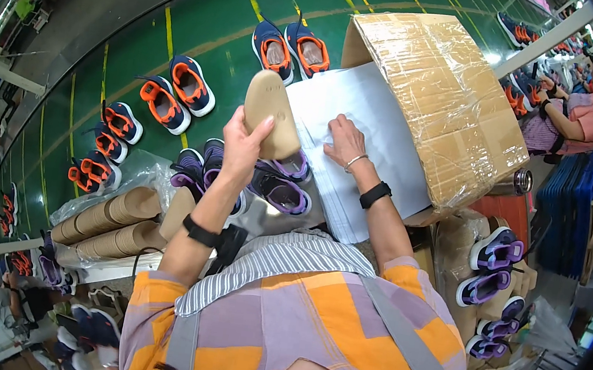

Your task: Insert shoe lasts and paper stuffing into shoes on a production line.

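Observation:
My left hand is closed on a tan shoe insole, held upright with the thumb across its face. My right hand rests on a stack of white paper sheets, fingers bent and apart, fingertips touching the top sheet, which is slightly creased there. The stack lies partly inside a taped cardboard box that is tipped on its side. Just below the insole are purple-and-black shoes, partly covered by my left hand and the paper.
Navy-and-orange shoes stand in pairs on the green conveyor belt with yellow lines. Nested rows of tan insoles lie at the left. More purple shoes are stacked at the right. A co-worker stands at the far right.

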{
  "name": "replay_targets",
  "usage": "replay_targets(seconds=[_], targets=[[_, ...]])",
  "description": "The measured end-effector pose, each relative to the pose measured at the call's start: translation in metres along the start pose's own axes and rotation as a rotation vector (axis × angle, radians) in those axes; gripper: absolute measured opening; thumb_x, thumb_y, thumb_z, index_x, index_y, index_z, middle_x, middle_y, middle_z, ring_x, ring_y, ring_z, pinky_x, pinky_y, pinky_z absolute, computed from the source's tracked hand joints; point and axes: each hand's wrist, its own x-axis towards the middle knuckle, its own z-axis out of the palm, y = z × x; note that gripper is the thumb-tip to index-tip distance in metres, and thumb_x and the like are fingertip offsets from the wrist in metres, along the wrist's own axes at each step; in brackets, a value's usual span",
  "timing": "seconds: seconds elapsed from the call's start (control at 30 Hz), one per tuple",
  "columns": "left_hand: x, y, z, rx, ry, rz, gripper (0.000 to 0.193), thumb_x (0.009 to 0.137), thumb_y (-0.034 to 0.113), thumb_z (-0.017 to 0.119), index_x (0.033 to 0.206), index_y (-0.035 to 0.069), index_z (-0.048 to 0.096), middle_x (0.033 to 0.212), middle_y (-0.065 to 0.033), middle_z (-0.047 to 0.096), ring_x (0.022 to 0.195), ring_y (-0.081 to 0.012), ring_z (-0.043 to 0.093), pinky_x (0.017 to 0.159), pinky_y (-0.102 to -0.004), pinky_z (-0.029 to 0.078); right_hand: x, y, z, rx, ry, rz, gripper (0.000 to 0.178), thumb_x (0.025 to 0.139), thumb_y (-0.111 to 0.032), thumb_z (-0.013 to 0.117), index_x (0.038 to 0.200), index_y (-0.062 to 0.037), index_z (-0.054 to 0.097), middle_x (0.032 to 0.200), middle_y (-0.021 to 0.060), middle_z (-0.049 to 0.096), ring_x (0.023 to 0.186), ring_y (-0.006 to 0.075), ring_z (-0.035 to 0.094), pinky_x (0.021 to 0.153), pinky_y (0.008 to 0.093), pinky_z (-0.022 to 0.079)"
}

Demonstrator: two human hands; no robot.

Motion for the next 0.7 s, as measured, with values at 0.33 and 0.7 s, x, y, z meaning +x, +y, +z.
replay_targets(seconds=[0.33, 0.7], targets=[[0.016, -0.078, 0.019, 0.33, 0.202, 0.082, 0.026, 0.082, 0.005, 0.061, 0.105, -0.002, 0.05, 0.092, -0.0137, 0.061, 0.084, -0.0198, 0.058, 0.078, -0.0328, 0.046, 0.012, 0.003, 0.004, -0.069, -0.044, 0.067, 0.007, 0.064, -0.009, 0.06, 0.065, -0.0052, 0.066, 0.072, 0.0153, 0.064, 0.065, 0.0339, 0.063, 0.064, 0.0415, 0.052], [0.02, -0.056, 0.004, -0.023, 0.28, 0.12, 0.021, 0.086, 0.003, 0.059, 0.104, -0.001, 0.05, 0.101, -0.0075, 0.059, 0.092, -0.0128, 0.055, 0.083, -0.0272, 0.044, -0.006, -0.006, -0.003, -0.092, -0.021, -0.081, 0.005, 0.067, -0.008, 0.061, 0.067, -0.0036, 0.06, 0.079, 0.0139, 0.06, 0.074, 0.0308, 0.061, 0.067, 0.0419, 0.051]])
